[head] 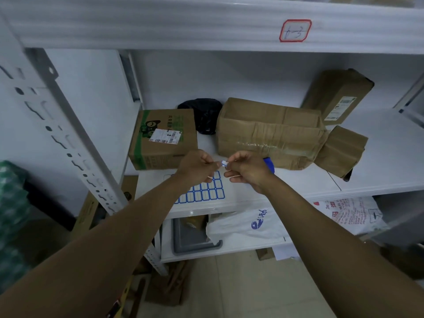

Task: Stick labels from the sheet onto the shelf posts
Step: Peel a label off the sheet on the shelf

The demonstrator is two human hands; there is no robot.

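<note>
A sheet of blue-bordered labels (204, 193) lies flat on the white shelf board (252, 191), partly under my left forearm. Both hands hover just above it. My left hand (197, 166) and my right hand (247, 169) pinch one small blue-and-white label (224, 163) between their fingertips. A blue pen (269, 165) sticks out behind my right hand, which seems to hold it. The perforated white shelf post (57, 125) slants down the left side. A red-bordered label (295, 30) with handwriting is stuck on the upper shelf beam.
On the shelf behind my hands stand a green-printed carton (164, 140), a black bag (204, 114), a large taped carton (270, 134) and two brown parcels (339, 95) at the right. White bags and a grey tray (192, 239) fill the shelf below.
</note>
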